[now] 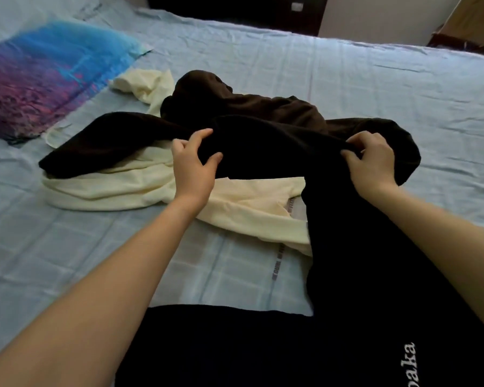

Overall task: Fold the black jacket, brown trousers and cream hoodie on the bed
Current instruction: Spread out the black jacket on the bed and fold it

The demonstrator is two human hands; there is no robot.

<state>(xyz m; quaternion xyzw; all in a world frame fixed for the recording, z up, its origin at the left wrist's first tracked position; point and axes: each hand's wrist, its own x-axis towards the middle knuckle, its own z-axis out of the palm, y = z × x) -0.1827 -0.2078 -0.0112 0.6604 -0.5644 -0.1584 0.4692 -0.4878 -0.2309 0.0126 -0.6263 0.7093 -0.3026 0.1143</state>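
Task looks barely begun, none of the 3 garments folded yet. All lie in one heap mid-frame on the bed (347,79). Cream hoodie (140,188) is at the bottom, spread crumpled, a bit poking out toward upper left. Brown trousers (235,104) are bunched just behind, at centre. Black jacket (263,143) is draped on top and trails down toward lower right of frame. Left hand (193,169) pinches a jacket edge w/ thumb and fingers closed on the cloth; right hand (372,163) likewise clenched on the jacket's edge, centre-right. Judging by that, jacket goes 1st. Multicoloured pillow (39,79) sits upper left, apart from the heap.
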